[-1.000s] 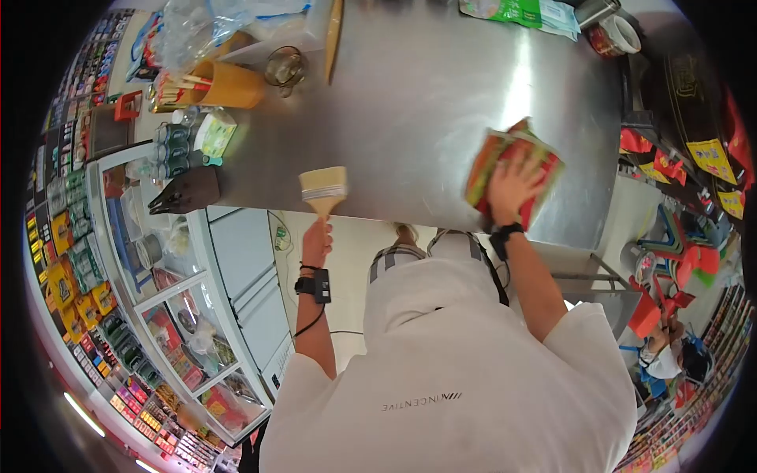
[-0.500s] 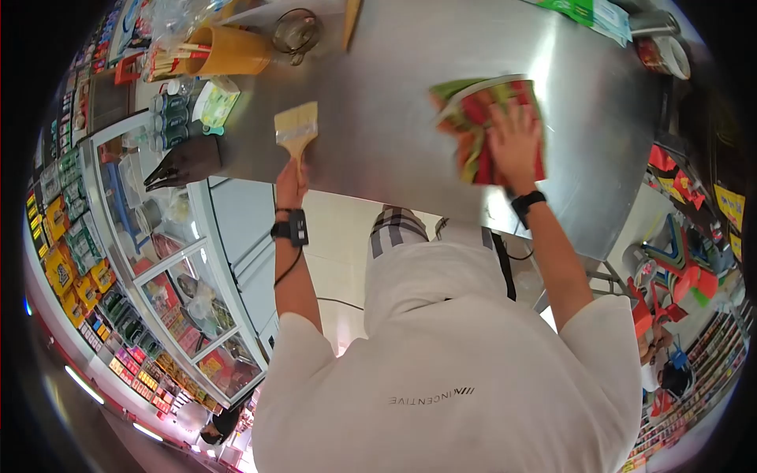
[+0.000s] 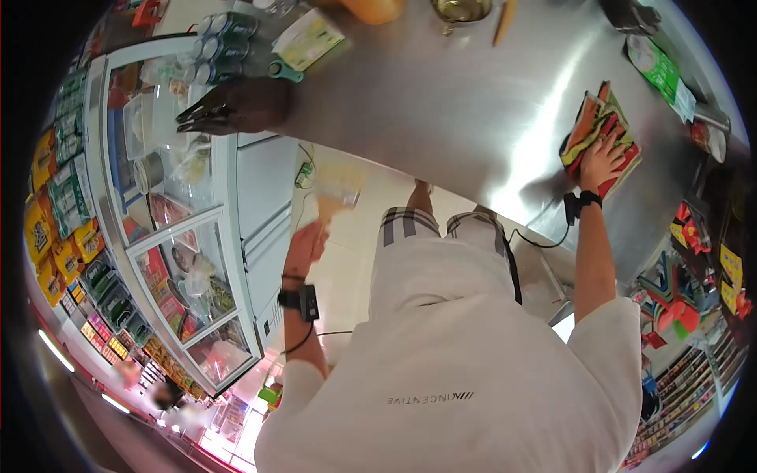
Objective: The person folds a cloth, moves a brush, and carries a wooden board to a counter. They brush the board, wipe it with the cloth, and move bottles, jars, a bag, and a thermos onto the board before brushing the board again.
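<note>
My left hand (image 3: 309, 246) is closed around the handle of a wide flat brush (image 3: 341, 188), held off the counter's near edge above the floor. The brush's pale bristles point upward in the view and are slightly blurred. On the right part of the metal counter (image 3: 441, 110), my right hand (image 3: 602, 164) lies on a crumpled red, green and black cloth (image 3: 593, 126). Its fingers are stretched out and apart, pressing the cloth to the surface. Part of the cloth is hidden under the palm.
A strainer (image 3: 462, 9) and a wooden stick (image 3: 505, 22) lie at the far edge. Tissue pack (image 3: 309, 39), dark plastic bag (image 3: 252, 104) and cans (image 3: 225, 47) are at the left. A green packet (image 3: 658, 75) lies far right. A glass-fronted fridge (image 3: 177, 213) stands left.
My left hand has drawn the brush back from over the counter to beyond its near edge. The right hand has slid the cloth rightward, and the cloth is more bunched. The view has shifted.
</note>
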Demonstrator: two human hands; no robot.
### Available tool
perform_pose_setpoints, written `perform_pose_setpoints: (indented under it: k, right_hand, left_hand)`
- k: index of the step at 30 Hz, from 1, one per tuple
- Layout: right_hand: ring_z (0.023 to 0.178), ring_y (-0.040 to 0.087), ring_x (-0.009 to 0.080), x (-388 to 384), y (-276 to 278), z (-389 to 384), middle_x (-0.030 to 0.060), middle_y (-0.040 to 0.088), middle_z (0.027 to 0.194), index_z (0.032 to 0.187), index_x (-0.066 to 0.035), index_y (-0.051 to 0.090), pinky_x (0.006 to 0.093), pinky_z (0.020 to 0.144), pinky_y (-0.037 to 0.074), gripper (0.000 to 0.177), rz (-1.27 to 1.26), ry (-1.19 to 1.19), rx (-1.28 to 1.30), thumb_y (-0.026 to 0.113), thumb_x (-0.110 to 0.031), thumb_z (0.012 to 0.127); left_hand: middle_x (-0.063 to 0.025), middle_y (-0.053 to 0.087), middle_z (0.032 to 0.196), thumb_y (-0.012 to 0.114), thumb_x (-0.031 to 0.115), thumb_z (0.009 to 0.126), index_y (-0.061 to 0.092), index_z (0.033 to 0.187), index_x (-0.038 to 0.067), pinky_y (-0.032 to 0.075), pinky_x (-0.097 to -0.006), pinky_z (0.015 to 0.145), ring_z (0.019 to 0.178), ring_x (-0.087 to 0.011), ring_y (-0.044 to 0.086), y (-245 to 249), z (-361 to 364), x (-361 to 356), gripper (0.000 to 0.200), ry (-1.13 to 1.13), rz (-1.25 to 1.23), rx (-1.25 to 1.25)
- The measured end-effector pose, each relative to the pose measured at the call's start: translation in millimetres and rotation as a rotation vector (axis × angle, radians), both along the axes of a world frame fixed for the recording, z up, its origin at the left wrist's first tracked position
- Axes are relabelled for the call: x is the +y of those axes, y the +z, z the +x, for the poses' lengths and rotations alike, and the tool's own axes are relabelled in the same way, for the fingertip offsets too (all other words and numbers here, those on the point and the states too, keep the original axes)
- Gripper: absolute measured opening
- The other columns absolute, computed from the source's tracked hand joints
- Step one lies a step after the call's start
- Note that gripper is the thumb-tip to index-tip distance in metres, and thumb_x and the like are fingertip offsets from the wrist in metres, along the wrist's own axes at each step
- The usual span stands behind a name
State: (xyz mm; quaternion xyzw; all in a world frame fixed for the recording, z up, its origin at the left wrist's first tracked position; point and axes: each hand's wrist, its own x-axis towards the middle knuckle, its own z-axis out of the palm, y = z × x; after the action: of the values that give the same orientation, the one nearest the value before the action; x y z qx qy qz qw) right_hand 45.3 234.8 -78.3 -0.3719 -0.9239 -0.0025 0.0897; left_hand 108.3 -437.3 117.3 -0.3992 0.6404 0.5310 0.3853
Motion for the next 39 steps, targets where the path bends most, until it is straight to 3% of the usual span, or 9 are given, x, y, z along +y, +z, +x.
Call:
perform_pose_setpoints:
  k: [3,6,12,13,14,16,21,26,39]
  right_hand:
    - [0.143,0.015,0.0429,-68,3,-16,0.0163,0.019,0.157,0.150,-0.025,0.027,0.0678,0.108,0.012,0.060,-0.020,0.000,0.015,0.032,-0.053,0.097]
    - [0.142,0.016,0.0445,-140,10,-25,0.0180,0.022,0.155,0.150,-0.025,0.029,0.0660,0.110,0.010,0.061,-0.010,0.049,0.011,0.034,-0.053,0.097]
    - [0.142,0.016,0.0450,-206,25,-16,0.0188,0.022,0.155,0.150,-0.022,0.030,0.0658,0.110,0.008,0.059,-0.070,0.129,0.046,0.034,-0.048,0.097]
    - [0.141,0.016,0.0459,-208,24,-17,0.0192,0.021,0.155,0.149,-0.021,0.031,0.0662,0.109,0.009,0.058,-0.078,0.124,0.042,0.035,-0.047,0.097]
    - [0.141,0.016,0.0461,-213,23,-19,0.0191,0.021,0.155,0.149,-0.020,0.031,0.0663,0.109,0.009,0.058,-0.071,0.119,0.041,0.035,-0.047,0.097]
    - [0.141,0.015,0.0465,-223,22,-18,0.0190,0.021,0.155,0.149,-0.020,0.031,0.0665,0.109,0.009,0.058,-0.056,0.110,0.028,0.035,-0.046,0.097]
    - [0.142,0.014,0.0456,-262,30,-18,0.0182,0.020,0.156,0.149,-0.019,0.031,0.0662,0.109,0.008,0.059,-0.064,0.204,0.028,0.036,-0.045,0.097]
    - [0.143,0.011,0.0449,-306,40,-12,0.0179,0.019,0.156,0.150,-0.018,0.031,0.0658,0.110,0.005,0.065,-0.100,0.333,0.017,0.039,-0.050,0.095]
    - [0.142,0.017,0.0416,-444,66,-123,0.0109,0.031,0.153,0.142,-0.017,0.043,0.0666,0.110,0.005,0.070,-0.287,0.890,0.080,0.057,-0.050,0.082]
  left_hand:
    - [0.0070,0.053,0.074,0.048,0.039,0.099,0.062,0.101,0.009,0.030,-0.0176,0.046,0.056,0.0005,0.043,29,-104,59,0.033,-0.233,0.099,0.345]
    - [0.0070,0.050,0.072,0.049,0.041,0.098,0.062,0.100,0.008,0.031,-0.0192,0.046,0.056,-0.0009,0.041,-44,-172,67,0.036,-0.128,0.205,0.456]
    - [0.0081,0.051,0.066,0.052,0.042,0.097,0.063,0.102,0.010,0.030,-0.0206,0.044,0.052,-0.0012,0.041,-66,-56,-18,0.034,-0.028,-0.020,0.174]
    - [0.0078,0.052,0.065,0.053,0.039,0.097,0.064,0.103,0.010,0.031,-0.0200,0.043,0.051,-0.0008,0.041,-73,-9,-50,0.032,-0.696,-0.315,0.403]
    - [0.0065,0.053,0.067,0.053,0.035,0.098,0.065,0.106,0.009,0.030,-0.0190,0.043,0.050,-0.0008,0.040,-51,29,-62,0.030,-0.207,0.066,0.209]
    - [0.0055,0.054,0.070,0.051,0.034,0.098,0.065,0.109,0.009,0.031,-0.0181,0.043,0.051,-0.0006,0.041,-10,35,-53,0.030,-0.058,0.050,-0.216]
    - [0.0062,0.051,0.071,0.050,0.036,0.099,0.061,0.094,0.008,0.027,-0.0176,0.042,0.050,-0.0012,0.038,4,-93,15,0.030,-0.054,0.237,0.336]
    - [0.0061,0.051,0.075,0.050,0.037,0.098,0.061,0.099,0.009,0.026,-0.0178,0.040,0.050,-0.0012,0.038,-69,-175,16,0.030,-0.004,0.302,0.376]
    - [0.0047,0.051,0.077,0.050,0.034,0.098,0.060,0.110,0.005,0.025,-0.0158,0.040,0.049,0.0001,0.036,-25,59,-66,0.033,0.209,0.273,-0.018]
